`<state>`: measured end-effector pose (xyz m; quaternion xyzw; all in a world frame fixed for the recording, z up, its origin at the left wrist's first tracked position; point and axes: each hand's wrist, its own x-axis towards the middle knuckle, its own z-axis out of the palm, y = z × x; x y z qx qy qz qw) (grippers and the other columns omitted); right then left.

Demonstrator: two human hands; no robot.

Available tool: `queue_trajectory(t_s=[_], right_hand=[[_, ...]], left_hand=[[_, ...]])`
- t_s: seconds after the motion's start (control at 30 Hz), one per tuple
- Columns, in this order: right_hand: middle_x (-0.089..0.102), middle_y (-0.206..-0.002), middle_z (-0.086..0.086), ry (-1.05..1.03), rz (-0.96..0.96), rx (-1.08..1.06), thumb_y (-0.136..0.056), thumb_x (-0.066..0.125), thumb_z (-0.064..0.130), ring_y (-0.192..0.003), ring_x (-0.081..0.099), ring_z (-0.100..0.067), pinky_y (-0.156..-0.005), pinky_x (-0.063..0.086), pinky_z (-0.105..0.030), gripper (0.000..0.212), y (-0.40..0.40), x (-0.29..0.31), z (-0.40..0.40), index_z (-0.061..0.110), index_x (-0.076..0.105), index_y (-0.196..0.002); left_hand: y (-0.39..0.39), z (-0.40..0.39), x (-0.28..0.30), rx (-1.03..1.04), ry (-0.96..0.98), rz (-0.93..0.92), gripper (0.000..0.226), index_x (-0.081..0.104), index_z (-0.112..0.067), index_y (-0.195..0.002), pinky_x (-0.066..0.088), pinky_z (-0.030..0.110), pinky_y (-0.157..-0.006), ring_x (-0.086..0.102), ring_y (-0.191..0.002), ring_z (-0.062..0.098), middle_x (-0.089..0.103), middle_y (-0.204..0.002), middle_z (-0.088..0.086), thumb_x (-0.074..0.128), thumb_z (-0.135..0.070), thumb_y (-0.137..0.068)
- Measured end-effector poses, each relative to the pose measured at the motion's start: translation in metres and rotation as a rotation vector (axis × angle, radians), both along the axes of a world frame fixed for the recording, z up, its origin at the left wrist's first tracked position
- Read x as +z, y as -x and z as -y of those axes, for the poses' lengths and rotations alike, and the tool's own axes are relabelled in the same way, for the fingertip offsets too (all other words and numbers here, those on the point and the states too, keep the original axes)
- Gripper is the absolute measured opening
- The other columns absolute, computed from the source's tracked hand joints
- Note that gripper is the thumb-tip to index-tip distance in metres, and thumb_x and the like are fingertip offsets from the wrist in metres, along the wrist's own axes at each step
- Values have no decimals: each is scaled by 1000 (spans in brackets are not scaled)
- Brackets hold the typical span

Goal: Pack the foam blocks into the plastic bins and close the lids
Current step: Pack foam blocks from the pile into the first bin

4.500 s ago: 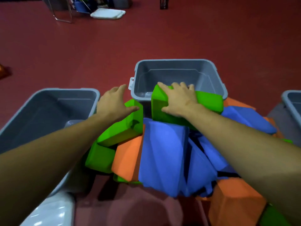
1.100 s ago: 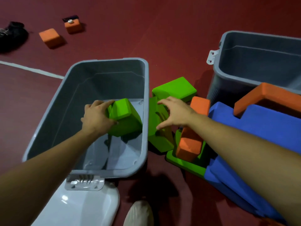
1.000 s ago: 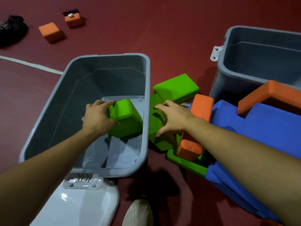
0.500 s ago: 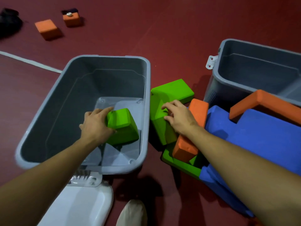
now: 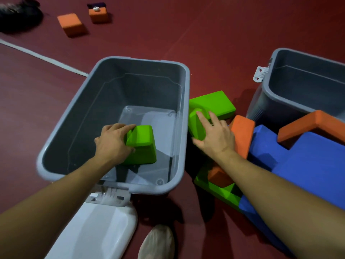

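A grey plastic bin point(image 5: 183, 116) stands open on the red floor. Inside it, low near the bottom, my left hand point(image 5: 112, 142) grips a green foam block point(image 5: 142, 146). Just right of the bin's rim, my right hand point(image 5: 214, 135) grips a second green block point(image 5: 196, 120) that leans against the bin's outer wall. Behind that one lies a flat green block point(image 5: 214, 103). A pile of orange point(image 5: 242, 133), blue point(image 5: 313, 165) and green point(image 5: 220, 191) foam blocks sits to the right. A second grey bin point(image 5: 268, 94) stands at the far right.
The bin's white lid point(image 5: 97, 232) hangs open at the near end, by its latch point(image 5: 110, 195). My shoe point(image 5: 156, 243) is beside it. Two orange blocks point(image 5: 70, 23) point(image 5: 98, 14) and a dark heap point(image 5: 16, 14) lie far left on the floor.
My left hand has lowered the green block deeper into the bin. My right hand has moved onto the leaning green block and closed around it.
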<state>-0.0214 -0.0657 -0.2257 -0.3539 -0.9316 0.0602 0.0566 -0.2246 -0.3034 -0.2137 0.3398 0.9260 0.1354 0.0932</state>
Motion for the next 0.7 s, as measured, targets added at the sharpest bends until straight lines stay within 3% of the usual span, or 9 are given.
queue_trajectory(t_s=[0.1, 0.23, 0.33, 0.5, 0.7], right_hand=[[35, -148, -7, 21, 46, -58, -78, 69, 51, -118, 49, -37, -87, 48, -43, 100, -2, -2, 1, 51, -1, -150], [54, -124, -15, 110, -180, -236, -81, 68, 47, -106, 57, -39, -85, 47, -42, 97, 0, 8, -10, 38, 5, -154], [54, -130, -14, 98, -425, -329, -81, 70, 44, -111, 56, -39, -88, 47, -43, 94, 3, 28, -13, 34, 12, -155], [46, -142, -4, -169, -684, -131, -76, 69, 38, -113, 50, -33, -87, 49, -45, 86, 21, 75, 14, 36, 25, -150], [53, -140, -6, -306, -757, 319, -66, 72, 35, -105, 53, -36, -87, 43, -45, 80, 46, 105, 68, 25, 41, -139]], left_hand=[[2, -1, -3, 2, -12, 7, 82, 48, -42, -139, 39, 55, -96, 32, -133, 26, 47, -142, -8, 85, -32, -66], [4, -1, -3, -7, -16, 10, 83, 46, -42, -140, 37, 54, -98, 31, -133, 25, 46, -143, -8, 85, -33, -67], [3, 2, -1, -17, -33, 7, 82, 48, -42, -139, 37, 54, -97, 31, -133, 25, 47, -142, -8, 86, -32, -66], [16, 22, 8, -42, -46, -26, 84, 49, -38, -138, 39, 55, -100, 33, -133, 26, 48, -142, -5, 88, -28, -64], [44, 55, 22, -125, -19, -158, 91, 52, -35, -135, 46, 56, -95, 44, -127, 33, 56, -136, -1, 92, -29, -54]])
